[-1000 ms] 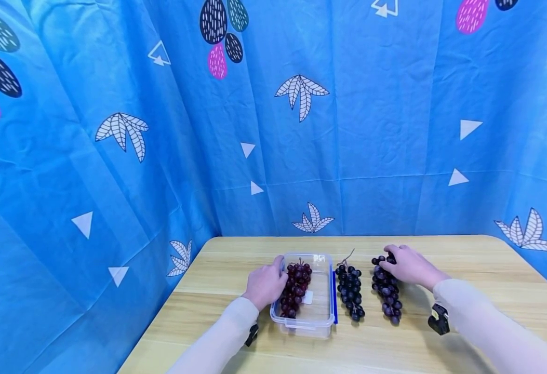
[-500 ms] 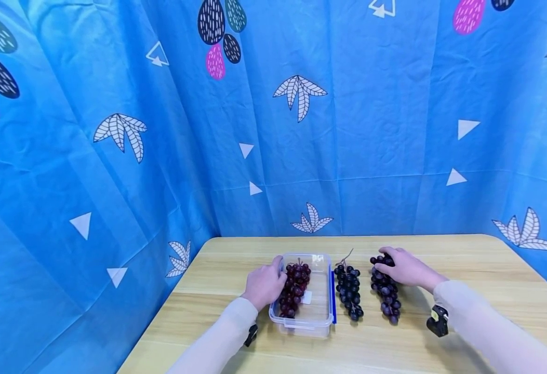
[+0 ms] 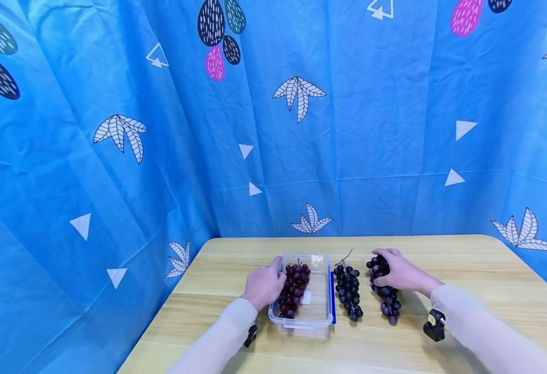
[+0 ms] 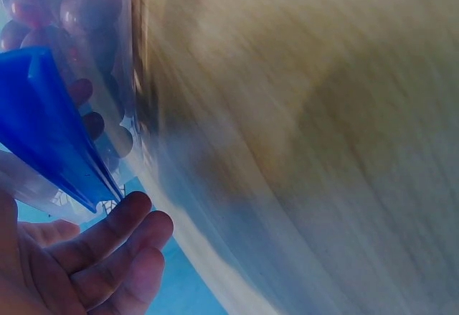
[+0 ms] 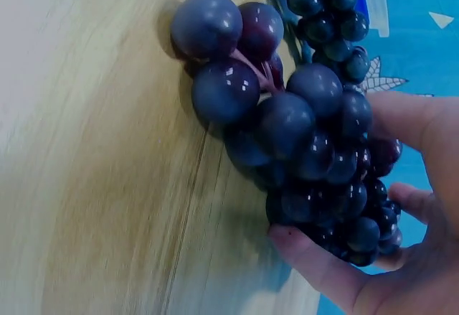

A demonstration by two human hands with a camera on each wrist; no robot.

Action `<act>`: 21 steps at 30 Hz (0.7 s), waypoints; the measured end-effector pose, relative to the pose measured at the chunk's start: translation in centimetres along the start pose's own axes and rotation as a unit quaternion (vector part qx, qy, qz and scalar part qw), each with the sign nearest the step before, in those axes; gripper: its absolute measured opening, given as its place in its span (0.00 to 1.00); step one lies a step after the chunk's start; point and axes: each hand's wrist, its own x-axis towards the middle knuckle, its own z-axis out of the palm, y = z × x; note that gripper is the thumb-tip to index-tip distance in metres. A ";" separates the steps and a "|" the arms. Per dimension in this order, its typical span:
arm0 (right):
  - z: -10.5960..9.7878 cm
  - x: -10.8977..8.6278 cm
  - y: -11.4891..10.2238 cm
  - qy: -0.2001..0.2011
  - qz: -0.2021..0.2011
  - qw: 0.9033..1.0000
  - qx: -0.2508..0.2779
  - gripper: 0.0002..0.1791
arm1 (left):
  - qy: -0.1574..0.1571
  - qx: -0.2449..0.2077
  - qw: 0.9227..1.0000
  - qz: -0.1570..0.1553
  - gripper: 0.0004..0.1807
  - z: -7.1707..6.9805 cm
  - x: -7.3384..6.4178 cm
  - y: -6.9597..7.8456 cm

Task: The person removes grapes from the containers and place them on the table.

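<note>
My left hand [image 3: 261,284] grips the left rim of a clear plastic food container [image 3: 317,301]. In the left wrist view, its fingertips are right at the end of a blue latch flap [image 4: 43,118]. A bunch of dark red grapes [image 3: 293,288] lies along the container's left side. At the right, my right hand [image 3: 400,272] holds the upper part of a bunch of dark purple grapes [image 3: 389,304]. The right wrist view shows thumb and fingers [image 5: 315,261] on opposite sides of this bunch [image 5: 283,125], its lower end close over the table.
Between the container and the right hand lies a bunch of black grapes [image 3: 348,288], stem pointing away. Another blue latch [image 3: 333,298] hangs along the container's right side. Behind the wooden table [image 3: 236,249] hangs a patterned blue curtain [image 3: 371,130].
My right hand has shifted slightly left and toward me around the purple grapes, whose upper end moves a little left. The left hand and container hold their place.
</note>
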 end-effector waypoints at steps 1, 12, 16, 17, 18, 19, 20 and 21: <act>0.1 0.0 0.0 0.001 -0.001 1.000 0.002 0.47 | -0.001 0.000 1.000 0.000 0.29 0.0 0.0 0.0; 0.6 0.1 0.0 0.017 -0.009 1.000 0.009 0.48 | -0.008 -0.007 1.000 -0.002 0.30 0.0 0.1 0.0; 0.7 0.2 -0.1 0.025 -0.016 0.999 0.011 0.49 | -0.005 -0.009 1.000 -0.002 0.30 0.0 0.2 -0.1; 0.7 0.2 -0.1 0.025 -0.016 0.999 0.012 0.50 | -0.005 -0.011 1.000 -0.002 0.30 0.0 0.2 -0.1; 0.7 0.2 -0.2 0.023 -0.014 1.000 0.015 0.50 | -0.006 -0.012 1.000 -0.003 0.30 0.0 0.2 -0.1; 0.8 0.2 -0.2 0.022 -0.011 1.000 0.018 0.51 | -0.006 -0.013 1.000 -0.003 0.30 0.0 0.2 -0.1; 0.8 0.2 -0.3 0.020 -0.007 1.000 0.020 0.52 | -0.007 -0.015 1.000 -0.004 0.30 0.0 0.2 -0.1; 0.9 0.1 -0.3 0.018 -0.002 1.000 0.023 0.53 | -0.008 -0.014 1.000 -0.005 0.30 0.1 0.2 -0.1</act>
